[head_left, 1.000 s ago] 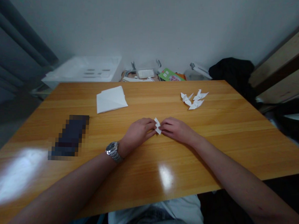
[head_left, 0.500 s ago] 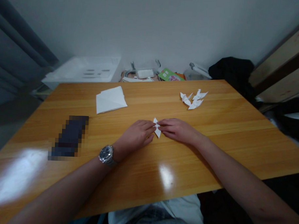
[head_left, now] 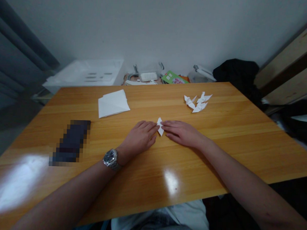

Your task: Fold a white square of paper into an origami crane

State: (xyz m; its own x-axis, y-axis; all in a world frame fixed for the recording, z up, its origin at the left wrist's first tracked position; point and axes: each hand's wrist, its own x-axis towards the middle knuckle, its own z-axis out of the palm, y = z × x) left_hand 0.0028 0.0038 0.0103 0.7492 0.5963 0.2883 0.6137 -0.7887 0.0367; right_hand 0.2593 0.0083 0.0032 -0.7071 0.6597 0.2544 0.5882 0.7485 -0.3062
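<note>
A small folded piece of white paper (head_left: 160, 131), a slim diamond with pointed ends, lies on the wooden table between my hands. From the left, my left hand (head_left: 141, 136) holds it down with closed-up fingertips; its thumb rests apart, nearer to me. My right hand (head_left: 183, 132) comes in from the other side, its fingers together and their tips pressing on the paper, the thumb lower and off it. The fingertips cover the middle of the paper, so its creases there are hidden. A metal watch (head_left: 111, 158) is on my left wrist.
White folded paper birds (head_left: 199, 106) sit at the back right of the table (head_left: 146, 182). A stack of white sheets (head_left: 113, 104) lies back left, with a dark pixelated object (head_left: 73, 139) nearer. Behind the table are a white foam box (head_left: 94, 67) and a green booklet (head_left: 172, 77).
The folded paper has shifted slightly away from me and turned a little more upright. My left thumb has drawn slightly back, and my right fingers reach further over the paper.
</note>
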